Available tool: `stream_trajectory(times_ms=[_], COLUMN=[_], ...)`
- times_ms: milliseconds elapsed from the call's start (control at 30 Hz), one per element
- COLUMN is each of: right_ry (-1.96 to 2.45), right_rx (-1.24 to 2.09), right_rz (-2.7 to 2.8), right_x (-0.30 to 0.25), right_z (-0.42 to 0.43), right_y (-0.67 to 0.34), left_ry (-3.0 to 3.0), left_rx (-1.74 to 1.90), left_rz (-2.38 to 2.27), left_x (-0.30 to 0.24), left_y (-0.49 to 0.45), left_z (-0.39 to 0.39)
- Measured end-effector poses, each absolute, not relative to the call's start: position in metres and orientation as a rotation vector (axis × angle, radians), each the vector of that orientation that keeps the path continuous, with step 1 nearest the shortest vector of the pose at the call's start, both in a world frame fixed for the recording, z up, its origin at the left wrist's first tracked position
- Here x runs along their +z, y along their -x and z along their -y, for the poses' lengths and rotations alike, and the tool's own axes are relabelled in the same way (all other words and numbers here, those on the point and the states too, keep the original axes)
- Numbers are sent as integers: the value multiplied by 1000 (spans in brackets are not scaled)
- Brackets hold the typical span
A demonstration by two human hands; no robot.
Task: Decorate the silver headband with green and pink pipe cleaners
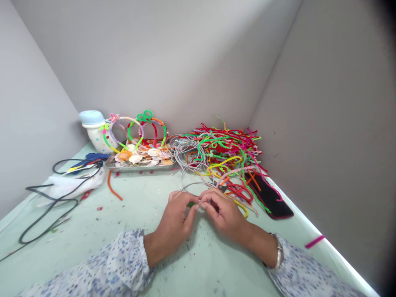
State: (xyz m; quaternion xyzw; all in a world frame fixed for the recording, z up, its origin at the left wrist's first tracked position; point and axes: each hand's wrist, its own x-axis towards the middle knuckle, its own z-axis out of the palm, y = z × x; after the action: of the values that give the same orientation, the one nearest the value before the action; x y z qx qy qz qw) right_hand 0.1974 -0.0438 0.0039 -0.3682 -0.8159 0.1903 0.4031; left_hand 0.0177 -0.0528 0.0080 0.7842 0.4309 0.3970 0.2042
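Left hand: came in from the near edge of the bench (130,218); the left hand (173,220) had thumb and forefinger pinched on a small green piece (192,204).
Right hand: the right hand (230,212) met the left at the fingertips, thumb and forefinger brought close at the same spot; whether they gripped anything was too small to tell.
Green piece: above the middle of the bench, mostly hidden by the left fingers.
Wire arc: a thin grey wire arc (198,183) curved just behind both hands; whether it ran into the fingers could not be told.
Sleeves and wrist: both sleeves (120,260) were pale with blue spots; a silvery bracelet (279,252) circled the right wrist.
Fuzzy stems: a tangled heap of fuzzy stems (227,142), red, green, pink and yellow, filled the back right corner.
Wire coil: a loose grey wire coil (178,154) lay between heap and tray.
Tray: a metal tray (140,168) of shells (135,159) sat near the back edge, with decorated headbands (165,135) standing in it.
Back left corner: a white cup (97,138) with a blue lid (92,117).
Left edge: a black cable (20,240) looped beside a white plastic bag (62,185).
Right edge: a flat black slab (274,200) lay partly under stems; nearer, a magenta strip (314,242) lay at the edge.
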Motion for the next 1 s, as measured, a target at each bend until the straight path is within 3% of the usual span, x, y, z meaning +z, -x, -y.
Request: stream_trajectory(times_ms=[500, 1000], right_ry=[939, 894], right_rx=[458, 189], right_rz=[2032, 1880], right_x=[4, 5], right_z=[44, 51], right_y=[-198, -200], left_ry=[-2204, -2117], left_rx=[1092, 1199], left_rz=[-1200, -1272], left_x=[7, 12], left_y=[-18, -17], left_z=[52, 51])
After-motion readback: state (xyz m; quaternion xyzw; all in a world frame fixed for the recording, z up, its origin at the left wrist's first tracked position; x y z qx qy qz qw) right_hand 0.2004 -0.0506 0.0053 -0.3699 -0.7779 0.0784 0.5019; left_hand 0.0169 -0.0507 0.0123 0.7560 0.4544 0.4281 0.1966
